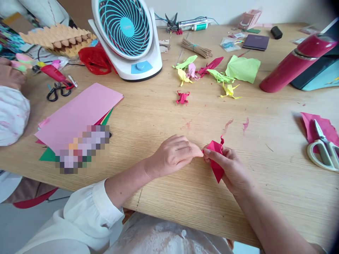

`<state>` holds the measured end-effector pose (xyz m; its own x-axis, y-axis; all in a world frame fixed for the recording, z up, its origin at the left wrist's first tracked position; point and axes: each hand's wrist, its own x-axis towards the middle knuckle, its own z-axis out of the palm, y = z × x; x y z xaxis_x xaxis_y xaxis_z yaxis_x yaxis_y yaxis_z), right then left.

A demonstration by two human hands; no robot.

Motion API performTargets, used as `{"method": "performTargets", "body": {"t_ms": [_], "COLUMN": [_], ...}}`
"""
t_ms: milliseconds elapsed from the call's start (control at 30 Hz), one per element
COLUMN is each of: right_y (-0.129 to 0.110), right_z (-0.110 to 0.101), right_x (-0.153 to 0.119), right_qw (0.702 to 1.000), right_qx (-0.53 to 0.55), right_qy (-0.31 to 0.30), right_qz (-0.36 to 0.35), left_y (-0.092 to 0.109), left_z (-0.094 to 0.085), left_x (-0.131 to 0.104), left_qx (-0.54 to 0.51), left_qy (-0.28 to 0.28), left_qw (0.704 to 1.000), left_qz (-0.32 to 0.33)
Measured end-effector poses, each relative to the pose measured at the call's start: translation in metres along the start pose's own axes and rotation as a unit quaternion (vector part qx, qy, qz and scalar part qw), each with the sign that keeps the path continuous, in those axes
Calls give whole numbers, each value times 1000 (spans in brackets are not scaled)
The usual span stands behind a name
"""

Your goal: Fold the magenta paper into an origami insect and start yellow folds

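A folded red paper figure (217, 168) is pinched between the thumb and fingers of my right hand (234, 165). One thin crumpled strip of it sticks up at the top, and a point hangs down below. My left hand (178, 153) is closed in a pinch at the figure's left side, its fingertips on a small red tip there. Beyond my hands a finished-looking red paper frog (182, 97) lies on the table. Yellow, green, pink and red folded paper figures (192, 68) sit farther back.
At left lie pink paper sheets (82, 113) and black-handled scissors (58, 92), near a co-worker's hand (12, 74). A white fan (143, 68) stands at the back. On the right are a red thermos (287, 68) and white-handled scissors (324, 151) on red paper (308, 123).
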<state>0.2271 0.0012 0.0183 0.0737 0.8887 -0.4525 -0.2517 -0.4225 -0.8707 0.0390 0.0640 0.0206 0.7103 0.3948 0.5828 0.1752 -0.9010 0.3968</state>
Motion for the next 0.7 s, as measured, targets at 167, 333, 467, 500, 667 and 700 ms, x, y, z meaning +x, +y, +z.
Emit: {"method": "performTargets", "body": {"t_ms": [167,333,467,500,667,700], "right_y": [0,3,3,3,7,8], "right_z": [1,0,1,1,-1,-2], "right_x": [-2,-1,-3,-3,-3,-3], "right_qw": [999,999,998,998,994,993], "right_qx": [-3,-10,-19,-21,-50,-60], "right_qy": [-31,-49,-54,-56,-60,-58], "right_qz": [11,2,-21,-30,-75,-84], "left_y": [-2,-3,-2,-1,8,9], "left_z": [-6,-9,-4,-2,4,5], "left_x": [0,2,2,2,3,4], "left_qx": [44,67,21,-5,-150,-170], "left_qy": [18,16,15,22,59,61], "left_qw": [997,995,999,1000,982,975], "left_qz": [52,78,33,13,-100,-130]}}
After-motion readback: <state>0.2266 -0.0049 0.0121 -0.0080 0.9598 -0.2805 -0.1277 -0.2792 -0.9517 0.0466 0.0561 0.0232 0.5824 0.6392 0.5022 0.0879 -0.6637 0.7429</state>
